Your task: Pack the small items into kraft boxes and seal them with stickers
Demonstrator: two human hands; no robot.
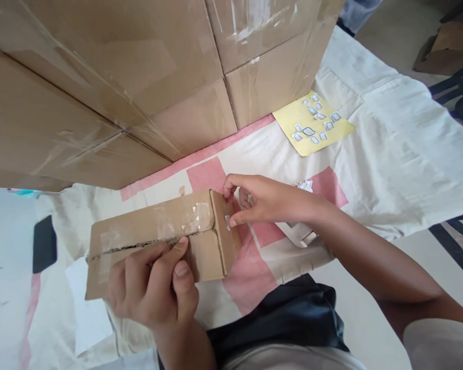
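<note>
Head view. R hand (258, 198): thumb at small white sticker (227, 222), spread from bent fingers, on end of taped cardboard carton (139, 228). L hand (150, 288): fingers curled close, grip unclear, index at top seam (139, 244). Carton lies on pink-and-cream tablecloth (262, 154), nr stacked cartons (139, 67). Prob. best: L hand steadies, thumb presses sticker flat, incl. edges.

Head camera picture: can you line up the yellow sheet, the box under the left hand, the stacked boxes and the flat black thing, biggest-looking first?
1. Stacked boxes, all together
2. Box under the left hand
3. Yellow sheet
4. Flat black thing
</note>
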